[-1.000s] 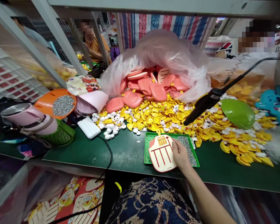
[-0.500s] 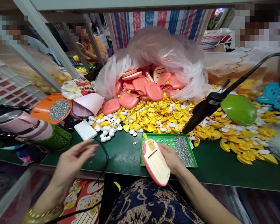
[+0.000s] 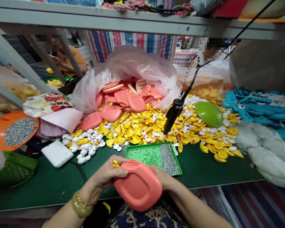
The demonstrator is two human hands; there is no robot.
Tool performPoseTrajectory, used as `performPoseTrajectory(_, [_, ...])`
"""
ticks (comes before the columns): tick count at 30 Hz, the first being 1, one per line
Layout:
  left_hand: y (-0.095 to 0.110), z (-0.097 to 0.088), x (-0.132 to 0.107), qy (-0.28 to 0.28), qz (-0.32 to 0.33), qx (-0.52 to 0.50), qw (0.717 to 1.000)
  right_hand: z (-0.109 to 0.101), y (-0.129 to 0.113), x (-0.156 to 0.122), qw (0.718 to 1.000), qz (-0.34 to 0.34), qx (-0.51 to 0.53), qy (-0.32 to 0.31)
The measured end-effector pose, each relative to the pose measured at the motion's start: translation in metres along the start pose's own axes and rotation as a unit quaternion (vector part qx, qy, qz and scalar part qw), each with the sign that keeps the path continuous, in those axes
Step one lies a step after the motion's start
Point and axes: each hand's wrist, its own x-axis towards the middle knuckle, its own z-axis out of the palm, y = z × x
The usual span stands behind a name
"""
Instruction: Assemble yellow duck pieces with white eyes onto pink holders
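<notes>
A pink plastic toy body (image 3: 138, 187) with its smooth back toward me is held over the table's near edge. My left hand (image 3: 108, 173) grips its left top corner, where a small yellow piece (image 3: 115, 163) sticks out. My right hand (image 3: 163, 178) clasps its right side. Just beyond lies a green tray (image 3: 152, 154) with small metal screws heaped in its right half. A black electric screwdriver (image 3: 172, 114) hangs on a cable above the tray.
A clear bag (image 3: 130, 68) spills more pink shells (image 3: 111, 111) onto heaps of yellow and white parts (image 3: 142, 125). A green oval lid (image 3: 209, 113), blue toys (image 3: 254, 104), an orange dish of screws (image 3: 13, 130), a white box (image 3: 57, 153) and a green basket (image 3: 13, 169) ring the green table (image 3: 49, 186). Other people sit behind.
The toy body has been turned over from its white striped face to its pink back, and my left hand has come in and gripped it. The view has shifted right.
</notes>
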Motion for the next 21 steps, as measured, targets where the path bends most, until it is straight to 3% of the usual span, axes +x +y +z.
performPoseTrajectory(1, [-0.004, -0.004, -0.004, 0.023, -0.002, -0.004, 1.0, -0.019, 0.003, -0.009, 0.998, -0.005, -0.016, 0.066])
performPoseTrajectory(2, [-0.008, -0.007, -0.008, 0.043, -0.008, -0.009, 0.999, -0.041, 0.006, -0.017, 0.981, -0.011, -0.049, 0.185])
performPoseTrajectory(3, [-0.011, -0.011, -0.012, 0.063, -0.016, -0.015, 0.998, -0.063, 0.009, -0.023, 0.939, -0.029, -0.113, 0.324])
performPoseTrajectory(4, [-0.014, -0.014, -0.016, 0.081, -0.025, -0.024, 0.996, -0.084, 0.011, -0.026, 0.869, -0.056, -0.189, 0.453])
performPoseTrajectory(5, [-0.016, -0.015, -0.019, 0.096, -0.034, -0.031, 0.994, -0.102, 0.012, -0.027, 0.835, -0.064, -0.217, 0.501])
performPoseTrajectory(7, [-0.02, -0.016, -0.023, 0.119, -0.049, -0.042, 0.991, -0.129, 0.014, -0.02, 0.802, -0.073, -0.265, 0.53])
performPoseTrajectory(8, [-0.022, -0.015, -0.024, 0.129, -0.053, -0.044, 0.989, -0.137, 0.015, -0.014, 0.796, -0.076, -0.307, 0.515])
performPoseTrajectory(12, [-0.027, -0.009, -0.022, 0.156, -0.052, -0.049, 0.985, -0.144, 0.016, 0.01, 0.729, -0.076, -0.523, 0.435])
performPoseTrajectory(14, [-0.031, -0.006, -0.021, 0.16, -0.047, -0.057, 0.984, -0.146, 0.015, 0.013, 0.718, -0.069, -0.554, 0.416])
performPoseTrajectory(16, [-0.037, -0.005, -0.02, 0.163, -0.043, -0.072, 0.983, -0.149, 0.014, 0.008, 0.729, -0.06, -0.535, 0.422])
performPoseTrajectory(18, [-0.043, -0.004, -0.021, 0.167, -0.043, -0.087, 0.981, -0.147, 0.013, -0.003, 0.75, -0.049, -0.464, 0.468])
performPoseTrajectory(21, [-0.05, -0.005, -0.024, 0.172, -0.046, -0.106, 0.978, -0.123, 0.006, -0.024, 0.819, -0.062, -0.23, 0.522])
